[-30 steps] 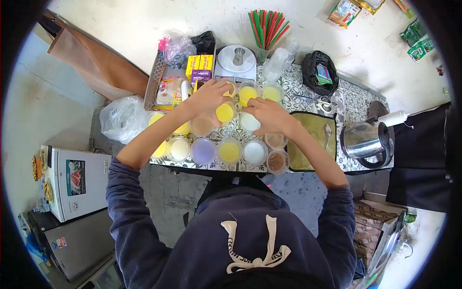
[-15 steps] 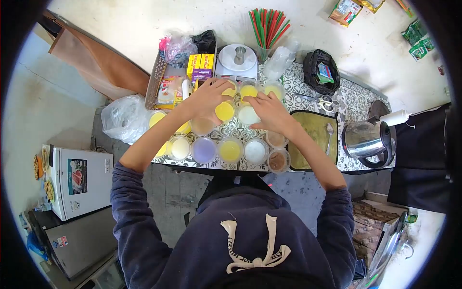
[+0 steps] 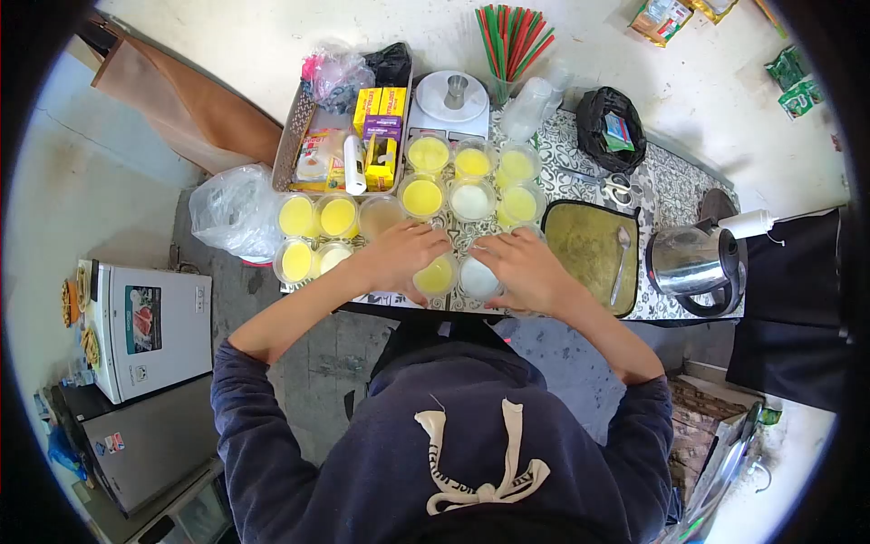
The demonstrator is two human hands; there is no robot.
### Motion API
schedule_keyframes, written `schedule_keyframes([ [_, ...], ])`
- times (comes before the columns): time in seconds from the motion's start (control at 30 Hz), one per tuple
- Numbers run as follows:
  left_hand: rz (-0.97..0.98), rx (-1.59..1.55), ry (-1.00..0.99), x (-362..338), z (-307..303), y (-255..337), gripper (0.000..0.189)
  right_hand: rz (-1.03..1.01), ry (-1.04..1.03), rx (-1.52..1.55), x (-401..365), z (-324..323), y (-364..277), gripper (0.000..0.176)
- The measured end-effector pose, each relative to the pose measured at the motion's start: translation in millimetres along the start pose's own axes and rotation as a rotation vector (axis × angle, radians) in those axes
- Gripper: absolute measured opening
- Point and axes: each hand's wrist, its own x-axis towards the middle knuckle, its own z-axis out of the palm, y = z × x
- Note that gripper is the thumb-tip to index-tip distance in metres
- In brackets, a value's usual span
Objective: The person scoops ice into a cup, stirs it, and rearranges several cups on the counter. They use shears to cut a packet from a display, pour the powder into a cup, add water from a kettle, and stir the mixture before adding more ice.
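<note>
My left hand [image 3: 400, 257] curves around the left side of a clear plastic cup of yellow-green liquid [image 3: 437, 276], thumb near and fingers on the far rim. Beside it, my right hand [image 3: 528, 270] is wrapped around the right side of a cup of whitish liquid [image 3: 478, 279]. Behind them stand more cups: a bright yellow one [image 3: 422, 196], a white one [image 3: 472, 201], a brownish one [image 3: 380, 215] and several yellow ones. A cream cup [image 3: 333, 256] is near my left wrist. My forearms and hands hide other cups in the front row.
A basket [image 3: 288, 174] of boxes and packets stands at the back left, next to a scale [image 3: 450, 98] bearing a metal cup. Straws [image 3: 512, 45], stacked cups [image 3: 526, 111] and a black bag [image 3: 609, 127] are behind. Right are a mat [image 3: 584, 263] with a spoon and a kettle [image 3: 693, 263].
Both hands have come back from the far cups to the front row nearest my body. They now grip two adjacent front cups, and the far rows are uncovered.
</note>
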Motion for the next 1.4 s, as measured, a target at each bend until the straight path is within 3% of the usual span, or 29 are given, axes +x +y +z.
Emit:
schedule_keyframes([
  [0.27, -0.043, 0.118, 0.062, 0, -2, -4, 0.073, 0.01, 0.004, 0.005, 2, 15, 0, 0.069],
  [0.43, -0.015, 0.259, 0.203, 4, -9, -7, 0.071, 0.091, 0.118, 0.094, 7, 18, 3, 0.075],
  [1.03, -0.071, 0.354, 0.155, 8, -15, -17, 0.078, 0.3, 0.149, 0.211, 13, 18, 2, 0.07],
  [1.27, -0.086, 0.341, 0.138, 2, -20, -14, 0.082, 0.279, 0.154, 0.163, 10, 17, 2, 0.068],
  [1.37, -0.141, 0.223, 0.273, -19, -44, -8, 0.078, 0.199, 0.28, 0.09, 5, 16, 4, 0.065],
  [1.4, -0.23, 0.055, 0.343, -33, -52, -8, 0.074, 0.189, 0.331, 0.088, 3, 14, 4, 0.062],
])
